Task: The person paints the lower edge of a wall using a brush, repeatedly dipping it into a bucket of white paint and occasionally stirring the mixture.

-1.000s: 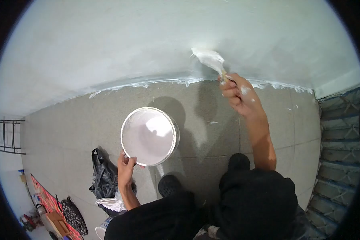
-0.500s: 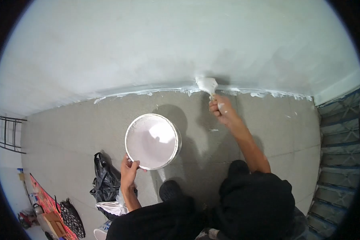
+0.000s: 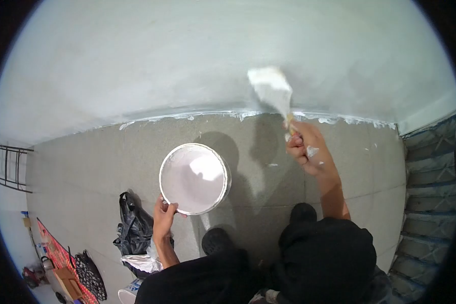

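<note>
My right hand (image 3: pixel 304 147), spotted with white paint, is closed around the handle of a wide paintbrush (image 3: pixel 272 87). White paint coats the brush head, which is slightly blurred and raised in front of the pale wall (image 3: pixel 152 61); whether it touches the wall I cannot tell. With thumb and fingers, my left hand (image 3: pixel 164 217) grips the near rim of a round paint bucket (image 3: pixel 180 180). Pale paint lies inside it, with a bright reflection on the surface. A ragged white paint line (image 3: pixel 218 115) follows the joint between wall and floor.
Grey floor tiles (image 3: pixel 106 162) spread around my feet. A black plastic bag (image 3: pixel 135 228) lies left of the bucket. Further left are a red patterned mat (image 3: pixel 50 238), a patterned bag (image 3: pixel 89 273) and a metal rack (image 3: pixel 7 167). A slatted metal shutter (image 3: pixel 428 202) borders the right side.
The paintbrush has lifted from the wall's base, its head now higher on the wall side. My right hand has shifted right and slightly nearer. The left hand and bucket stay almost still.
</note>
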Available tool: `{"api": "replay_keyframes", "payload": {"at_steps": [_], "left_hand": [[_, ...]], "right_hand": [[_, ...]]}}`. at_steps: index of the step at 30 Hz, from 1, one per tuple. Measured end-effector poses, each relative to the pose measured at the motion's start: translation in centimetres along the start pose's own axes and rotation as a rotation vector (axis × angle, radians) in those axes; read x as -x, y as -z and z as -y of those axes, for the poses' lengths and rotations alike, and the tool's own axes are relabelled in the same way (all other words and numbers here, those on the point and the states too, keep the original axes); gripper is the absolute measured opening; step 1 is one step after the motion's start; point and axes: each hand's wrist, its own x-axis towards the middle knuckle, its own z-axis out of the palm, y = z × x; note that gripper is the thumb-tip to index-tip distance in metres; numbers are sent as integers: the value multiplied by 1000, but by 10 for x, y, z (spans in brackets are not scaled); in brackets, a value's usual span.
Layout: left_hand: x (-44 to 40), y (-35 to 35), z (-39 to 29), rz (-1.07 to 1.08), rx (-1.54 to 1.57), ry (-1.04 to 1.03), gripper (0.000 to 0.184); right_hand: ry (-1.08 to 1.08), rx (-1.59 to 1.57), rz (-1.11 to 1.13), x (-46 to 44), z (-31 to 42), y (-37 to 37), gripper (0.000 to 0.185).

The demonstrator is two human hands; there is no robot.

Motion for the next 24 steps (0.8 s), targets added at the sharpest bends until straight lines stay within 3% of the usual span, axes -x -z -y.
{"api": "replay_keyframes", "payload": {"at_steps": [4,6,11,17,22,24], "left_hand": [[-2,0,0,10,26,6,44],[-2,0,0,22,23,-2,45],[1,-1,-1,-8,-24,-9,42],[-2,2,2,24,-36,0,40],[-1,-1,0,6,-38,-3,41],[0,-2,-3,15,2,-9,41]], "right_hand": [[-148,-34,109,-50,-50,32,19],[-139,-128,32,-83,-68,31,18],[-97,-207,60,-114,-51,5,16],[0,-91,103,-63,8,-44,18],[69,30,54,-16,-9,-32,18],[-49,21,24,-6,-19,-14,18]]}}
